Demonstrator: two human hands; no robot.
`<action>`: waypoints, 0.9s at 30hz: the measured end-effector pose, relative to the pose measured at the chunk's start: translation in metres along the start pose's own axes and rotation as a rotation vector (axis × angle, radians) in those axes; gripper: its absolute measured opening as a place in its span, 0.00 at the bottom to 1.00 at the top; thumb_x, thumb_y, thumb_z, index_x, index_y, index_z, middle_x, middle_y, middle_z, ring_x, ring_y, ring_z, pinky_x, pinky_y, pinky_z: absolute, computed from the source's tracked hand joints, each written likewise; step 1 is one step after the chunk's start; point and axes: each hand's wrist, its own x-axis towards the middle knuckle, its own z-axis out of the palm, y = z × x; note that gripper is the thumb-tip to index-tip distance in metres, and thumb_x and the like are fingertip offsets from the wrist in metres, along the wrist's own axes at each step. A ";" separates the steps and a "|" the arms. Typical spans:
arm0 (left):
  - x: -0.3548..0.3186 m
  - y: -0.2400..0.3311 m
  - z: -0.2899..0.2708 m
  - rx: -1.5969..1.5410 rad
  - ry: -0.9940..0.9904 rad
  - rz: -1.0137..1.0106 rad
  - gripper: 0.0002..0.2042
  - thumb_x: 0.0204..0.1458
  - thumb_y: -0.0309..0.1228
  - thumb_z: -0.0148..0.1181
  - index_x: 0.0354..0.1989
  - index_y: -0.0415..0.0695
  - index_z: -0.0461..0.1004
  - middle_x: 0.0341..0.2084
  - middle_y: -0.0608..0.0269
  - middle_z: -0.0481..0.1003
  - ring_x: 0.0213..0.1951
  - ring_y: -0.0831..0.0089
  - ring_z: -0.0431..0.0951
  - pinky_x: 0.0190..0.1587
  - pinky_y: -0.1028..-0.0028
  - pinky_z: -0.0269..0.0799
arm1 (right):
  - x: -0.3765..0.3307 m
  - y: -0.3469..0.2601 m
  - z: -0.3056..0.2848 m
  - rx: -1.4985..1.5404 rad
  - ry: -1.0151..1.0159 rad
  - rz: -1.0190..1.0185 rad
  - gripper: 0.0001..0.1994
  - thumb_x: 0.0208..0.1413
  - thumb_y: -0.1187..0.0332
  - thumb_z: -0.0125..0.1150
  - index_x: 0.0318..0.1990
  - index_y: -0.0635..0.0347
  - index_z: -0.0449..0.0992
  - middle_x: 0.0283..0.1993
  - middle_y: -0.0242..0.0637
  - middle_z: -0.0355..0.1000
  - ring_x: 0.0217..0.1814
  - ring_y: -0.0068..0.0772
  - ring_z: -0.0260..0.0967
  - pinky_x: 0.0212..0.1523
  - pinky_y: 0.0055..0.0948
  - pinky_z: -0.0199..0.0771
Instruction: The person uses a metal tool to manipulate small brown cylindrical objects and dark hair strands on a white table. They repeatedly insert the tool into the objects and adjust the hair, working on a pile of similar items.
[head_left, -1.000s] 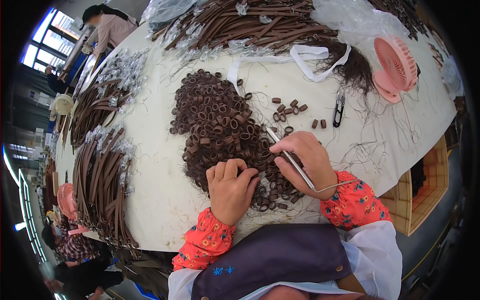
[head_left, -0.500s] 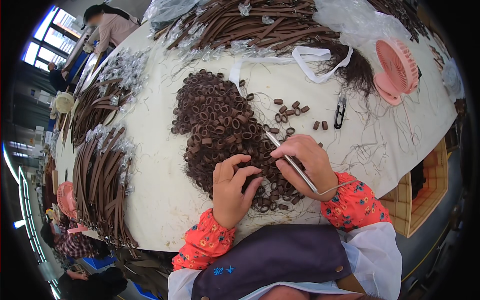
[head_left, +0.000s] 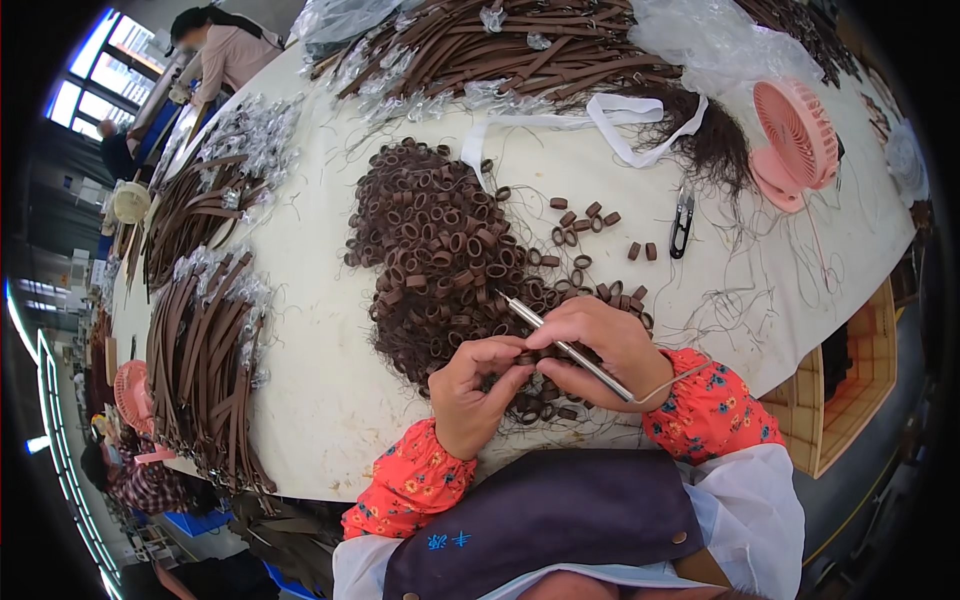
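My left hand (head_left: 472,398) is closed, its thumb and fingers pinching a small brown strap loop (head_left: 527,358) above the near side of a heap. My right hand (head_left: 608,352) grips a slim metal pen-shaped tool (head_left: 526,313) with a thin cord from its rear end. The tool slants up and left, its narrow tip over the heap. The right fingertips meet the left ones at the loop. Beneath and beyond both hands spreads the heap of brown loops (head_left: 440,235), many with loose threads. Several single loops (head_left: 580,222) lie to its right.
Brown straps with clear wrapping lie in bundles at the left (head_left: 205,365) and far side (head_left: 500,50). Black thread snips (head_left: 682,222), a white ribbon (head_left: 630,150) and a pink fan (head_left: 795,135) stand or lie right. A wooden box (head_left: 850,385) sits beside the table edge. Other people are at far left.
My left hand has closed around a loop and shifted slightly right. My right hand has come down and left to meet it, with the tool's tip now lower and further left.
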 end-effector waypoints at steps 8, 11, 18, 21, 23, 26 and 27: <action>0.001 -0.005 -0.008 0.026 -0.075 -0.066 0.13 0.50 0.13 0.57 0.44 0.35 0.68 0.43 0.51 0.75 0.37 0.77 0.77 0.42 0.78 0.74 | 0.000 0.001 0.001 0.025 0.024 0.077 0.15 0.48 0.77 0.63 0.45 0.56 0.72 0.39 0.37 0.73 0.41 0.41 0.72 0.39 0.33 0.74; 0.010 -0.007 -0.009 0.253 -0.017 0.118 0.12 0.49 0.16 0.60 0.42 0.36 0.72 0.43 0.55 0.76 0.27 0.83 0.73 0.32 0.83 0.70 | 0.001 0.002 -0.001 0.004 0.056 0.063 0.15 0.47 0.77 0.63 0.44 0.56 0.72 0.39 0.37 0.73 0.40 0.40 0.73 0.38 0.32 0.74; 0.005 0.007 -0.002 -0.121 -0.004 -0.043 0.17 0.50 0.16 0.59 0.50 0.35 0.68 0.48 0.54 0.74 0.32 0.82 0.74 0.36 0.82 0.70 | -0.001 0.005 0.004 -0.107 0.062 -0.057 0.16 0.46 0.79 0.65 0.45 0.57 0.74 0.39 0.41 0.72 0.40 0.41 0.73 0.38 0.32 0.76; 0.001 -0.003 0.003 -0.135 -0.043 -0.052 0.15 0.52 0.17 0.59 0.49 0.34 0.70 0.41 0.56 0.77 0.39 0.78 0.77 0.39 0.81 0.71 | -0.002 0.005 0.007 -0.116 0.070 -0.073 0.17 0.46 0.79 0.65 0.45 0.57 0.73 0.39 0.42 0.72 0.40 0.41 0.73 0.38 0.32 0.76; -0.001 -0.004 -0.002 -0.047 -0.058 -0.125 0.11 0.52 0.17 0.59 0.44 0.35 0.73 0.38 0.58 0.78 0.37 0.77 0.78 0.38 0.80 0.72 | -0.003 0.005 0.008 -0.122 0.083 -0.075 0.17 0.46 0.79 0.65 0.45 0.57 0.73 0.39 0.42 0.72 0.39 0.41 0.73 0.38 0.31 0.76; 0.000 -0.002 -0.008 0.064 -0.053 -0.121 0.07 0.51 0.17 0.60 0.39 0.36 0.77 0.34 0.58 0.79 0.34 0.77 0.78 0.37 0.80 0.72 | -0.002 0.002 0.006 -0.107 0.073 -0.066 0.17 0.46 0.78 0.65 0.45 0.57 0.73 0.39 0.41 0.72 0.39 0.41 0.73 0.38 0.32 0.76; 0.002 -0.001 -0.009 0.098 -0.048 -0.101 0.06 0.51 0.17 0.60 0.37 0.36 0.78 0.33 0.59 0.79 0.33 0.77 0.78 0.36 0.80 0.72 | -0.002 0.001 0.006 -0.096 0.073 -0.059 0.17 0.46 0.78 0.65 0.45 0.57 0.73 0.39 0.40 0.72 0.39 0.42 0.72 0.38 0.33 0.76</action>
